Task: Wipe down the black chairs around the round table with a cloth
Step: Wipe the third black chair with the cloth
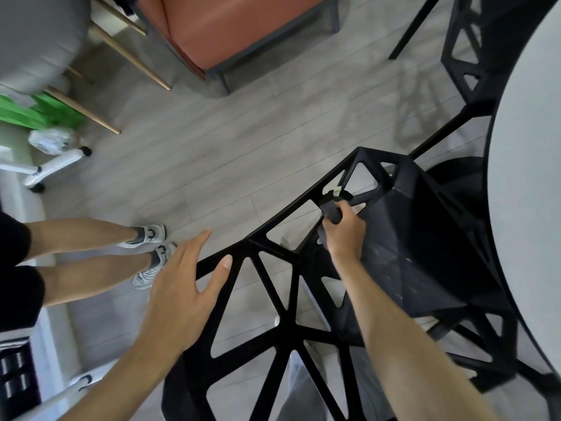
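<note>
A black chair (291, 299) with an open triangular lattice back stands right below me, its seat tucked toward the round grey table (528, 208). My right hand (344, 230) grips a dark grey cloth (332, 211) and holds it against the chair's frame near the armrest strut. My left hand (185, 287) rests with straight fingers on the top rail of the chair back, thumb on the rail. A second black chair (467, 53) stands at the far right beside the table.
Another person's bare legs and white sneakers (151, 253) stand on the grey wood floor at left. An orange upholstered seat (227, 28) is at the top, a grey chair with gold legs (100, 50) and a green item (36, 113) at the upper left.
</note>
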